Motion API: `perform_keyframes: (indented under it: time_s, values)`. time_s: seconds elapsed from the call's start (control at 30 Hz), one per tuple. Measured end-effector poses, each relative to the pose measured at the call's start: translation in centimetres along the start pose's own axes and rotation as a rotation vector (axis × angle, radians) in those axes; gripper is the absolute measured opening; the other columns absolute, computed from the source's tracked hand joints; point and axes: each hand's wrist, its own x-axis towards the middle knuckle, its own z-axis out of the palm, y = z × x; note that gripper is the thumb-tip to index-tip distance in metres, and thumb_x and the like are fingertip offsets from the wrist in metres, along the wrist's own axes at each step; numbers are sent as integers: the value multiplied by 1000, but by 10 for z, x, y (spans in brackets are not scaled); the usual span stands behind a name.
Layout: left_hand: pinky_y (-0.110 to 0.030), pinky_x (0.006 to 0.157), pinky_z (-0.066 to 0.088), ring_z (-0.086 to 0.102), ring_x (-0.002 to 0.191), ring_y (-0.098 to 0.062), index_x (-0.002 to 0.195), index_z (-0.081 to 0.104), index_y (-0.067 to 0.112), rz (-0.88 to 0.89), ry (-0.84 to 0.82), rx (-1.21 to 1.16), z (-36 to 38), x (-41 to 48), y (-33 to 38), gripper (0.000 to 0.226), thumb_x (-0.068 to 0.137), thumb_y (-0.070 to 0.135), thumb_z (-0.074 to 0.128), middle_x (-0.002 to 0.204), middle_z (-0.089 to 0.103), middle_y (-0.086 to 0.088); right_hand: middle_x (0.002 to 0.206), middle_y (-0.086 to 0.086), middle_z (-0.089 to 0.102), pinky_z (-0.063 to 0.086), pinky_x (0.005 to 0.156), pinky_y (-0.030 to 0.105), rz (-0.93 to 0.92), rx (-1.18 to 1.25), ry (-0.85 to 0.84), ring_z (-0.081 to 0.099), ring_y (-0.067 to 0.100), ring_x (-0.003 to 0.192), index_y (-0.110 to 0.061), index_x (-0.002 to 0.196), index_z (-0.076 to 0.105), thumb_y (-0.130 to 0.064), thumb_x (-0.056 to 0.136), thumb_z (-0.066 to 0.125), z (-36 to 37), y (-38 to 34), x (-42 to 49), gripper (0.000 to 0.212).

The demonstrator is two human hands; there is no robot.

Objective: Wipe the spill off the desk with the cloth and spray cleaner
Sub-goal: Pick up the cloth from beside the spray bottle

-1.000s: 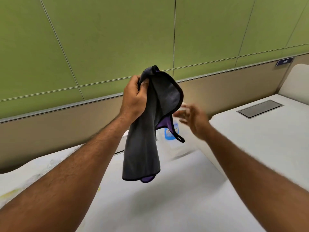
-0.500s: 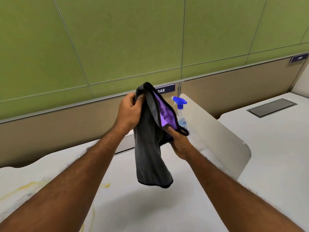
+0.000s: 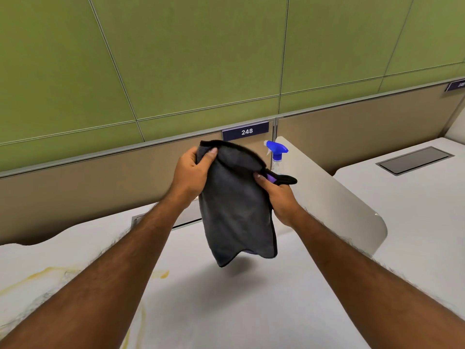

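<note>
Head view, from left to right: yellow spill streaked over the white desk at far left, partly under the left forearm. Then left hand closed on the top left corner of the grey cloth, right hand pinching its right edge, cloth hanging above the desk. Behind the right hand, spray cleaner with blue head, upright beside a white divider.

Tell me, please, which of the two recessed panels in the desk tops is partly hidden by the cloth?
The nearer recessed panel, behind the left hand: the grey cloth hangs before its right end. The dark far panel on the right desk shows whole.
</note>
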Motion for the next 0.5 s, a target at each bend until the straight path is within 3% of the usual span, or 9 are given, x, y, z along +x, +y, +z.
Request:
perform_keyframes:
  time_s: [0.17,0.4,0.5]
  values:
    - [-42,100,47,61,104,-18,108,62,13,0,0,-184,5,1,1,15,97,20,54,110,68,-9,116,11,70,47,105,46,-4,-24,-79,64,28,112,-9,117,68,-37,83,74,-6,-10,12,44]
    - [-34,90,49,64,84,-8,92,66,20,23,39,-277,16,7,1,19,99,14,49,86,71,8,114,10,70,50,102,44,-29,-139,-3,64,26,109,-10,121,63,-38,80,76,-16,-8,27,51]
    - [-33,89,49,63,82,-11,90,64,18,-3,57,-385,22,12,-2,19,99,11,49,84,70,5,115,13,68,55,94,39,-10,-156,-8,64,29,108,-9,123,60,-37,83,73,-23,0,35,50]
